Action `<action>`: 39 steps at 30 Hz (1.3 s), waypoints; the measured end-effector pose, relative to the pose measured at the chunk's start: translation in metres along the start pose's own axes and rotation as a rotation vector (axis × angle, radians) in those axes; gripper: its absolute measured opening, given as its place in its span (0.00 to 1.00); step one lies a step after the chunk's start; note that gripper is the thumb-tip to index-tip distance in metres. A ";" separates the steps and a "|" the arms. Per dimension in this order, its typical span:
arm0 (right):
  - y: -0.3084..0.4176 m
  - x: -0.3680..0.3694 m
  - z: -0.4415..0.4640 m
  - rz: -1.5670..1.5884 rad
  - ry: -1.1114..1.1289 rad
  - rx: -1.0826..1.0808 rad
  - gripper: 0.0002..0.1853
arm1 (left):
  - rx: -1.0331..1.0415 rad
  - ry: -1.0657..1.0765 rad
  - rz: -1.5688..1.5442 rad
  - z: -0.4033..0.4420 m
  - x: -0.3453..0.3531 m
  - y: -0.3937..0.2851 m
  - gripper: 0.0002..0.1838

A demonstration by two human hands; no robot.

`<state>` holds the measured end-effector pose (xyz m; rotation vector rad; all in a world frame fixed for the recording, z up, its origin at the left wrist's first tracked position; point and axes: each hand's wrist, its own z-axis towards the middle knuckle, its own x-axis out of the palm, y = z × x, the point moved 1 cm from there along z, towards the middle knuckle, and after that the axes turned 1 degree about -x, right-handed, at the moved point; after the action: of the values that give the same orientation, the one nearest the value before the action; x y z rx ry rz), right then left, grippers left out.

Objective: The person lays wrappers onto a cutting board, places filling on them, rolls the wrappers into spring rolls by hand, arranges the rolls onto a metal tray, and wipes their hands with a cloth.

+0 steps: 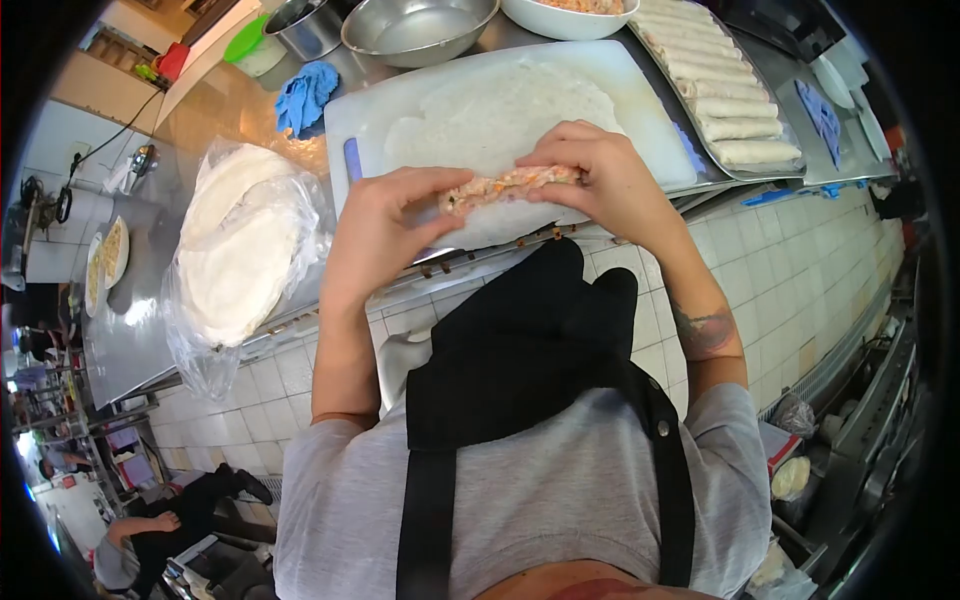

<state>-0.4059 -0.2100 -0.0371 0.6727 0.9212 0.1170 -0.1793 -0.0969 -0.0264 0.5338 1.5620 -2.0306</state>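
Observation:
A log of minced filling (508, 185) with orange bits lies across the near edge of a thin, pale wrapper sheet (510, 110) on a white cutting board (640, 85). My left hand (395, 215) holds the log's left end between thumb and fingers. At the other end, my right hand (590, 175) grips it, fingers on the far side and thumb on the near side. The wrapper's near edge hangs close to the counter edge below the log.
Left of the board, a plastic bag (240, 250) holds stacked wrapper sheets. A tray (785, 165) of rolled pieces stands at right. Behind are a metal bowl (415, 30), a white bowl of filling (570, 22) and a blue cloth (305, 98). Another person (170, 525) is at lower left.

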 end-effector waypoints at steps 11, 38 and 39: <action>0.008 -0.020 -0.004 -0.046 -0.126 -0.078 0.13 | 0.120 -0.116 0.187 -0.008 0.005 -0.003 0.25; -0.011 -0.032 -0.011 -0.002 0.112 0.100 0.16 | 0.134 -0.120 0.301 0.035 0.074 -0.041 0.13; -0.011 -0.033 -0.012 0.007 0.062 0.043 0.16 | 0.173 -0.147 0.294 0.034 0.077 -0.040 0.12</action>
<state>-0.4375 -0.2249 -0.0260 0.7150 0.9837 0.1252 -0.2641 -0.1338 -0.0327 0.6246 1.1548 -1.9385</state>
